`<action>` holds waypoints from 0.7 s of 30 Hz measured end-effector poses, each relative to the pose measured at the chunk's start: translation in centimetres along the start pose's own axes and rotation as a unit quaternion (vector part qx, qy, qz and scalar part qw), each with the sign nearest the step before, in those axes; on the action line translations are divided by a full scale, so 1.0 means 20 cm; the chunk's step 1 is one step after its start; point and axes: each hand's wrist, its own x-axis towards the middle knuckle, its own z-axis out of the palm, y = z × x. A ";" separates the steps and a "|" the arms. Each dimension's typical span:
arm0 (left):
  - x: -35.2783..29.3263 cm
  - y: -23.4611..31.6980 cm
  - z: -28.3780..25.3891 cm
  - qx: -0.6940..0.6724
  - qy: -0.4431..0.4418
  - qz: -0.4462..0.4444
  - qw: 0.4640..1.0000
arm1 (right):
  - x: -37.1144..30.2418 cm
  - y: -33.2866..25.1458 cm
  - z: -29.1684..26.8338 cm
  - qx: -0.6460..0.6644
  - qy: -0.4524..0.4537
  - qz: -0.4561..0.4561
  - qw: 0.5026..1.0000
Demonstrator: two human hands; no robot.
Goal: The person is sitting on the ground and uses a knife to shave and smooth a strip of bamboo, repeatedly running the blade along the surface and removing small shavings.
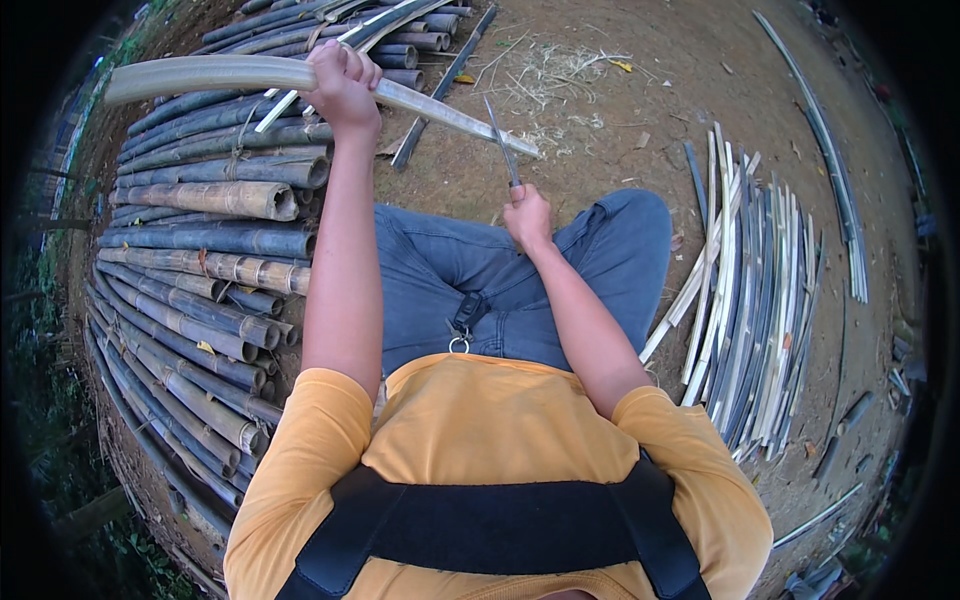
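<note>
My left hand [344, 88] is wrapped round a long, pale split bamboo strip [440, 108], raised above the bamboo pile at the upper left. One end of the strip reaches out past the pile; the other slopes down to the right over the bare ground. My right hand [527, 217] grips the handle of a knife [500, 140] just above my crossed legs. Its narrow blade points up and away and crosses the strip near its right end. Whether the edge touches the strip I cannot tell.
Stacked bamboo poles [230, 240] fill the left side. Thin split strips [750, 310] lie in a bundle to my right, with longer strips [825, 140] beyond. Pale shavings [560, 85] litter the dirt ahead. A dark bamboo slat [440, 90] lies between pile and shavings.
</note>
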 end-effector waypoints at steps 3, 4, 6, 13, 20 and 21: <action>0.00 -0.01 0.02 0.004 -0.003 0.001 1.000 | -0.04 -0.06 -0.04 0.019 -0.021 -0.030 0.999; -0.01 0.00 0.02 0.008 0.000 0.003 1.000 | -0.02 -0.05 -0.03 0.008 -0.010 -0.023 1.000; -0.01 0.00 0.05 0.011 0.000 0.006 1.000 | 0.05 0.04 0.04 -0.012 0.018 -0.007 1.000; -0.01 0.00 -0.01 0.010 0.001 0.007 1.000 | 0.02 0.01 0.01 0.015 0.014 0.006 1.000; -0.01 0.00 0.05 0.006 -0.002 0.007 1.000 | 0.06 0.09 0.06 -0.004 0.028 -0.001 1.000; 0.00 0.00 0.05 0.007 0.005 0.007 1.000 | 0.08 0.10 0.08 -0.006 0.046 0.011 0.999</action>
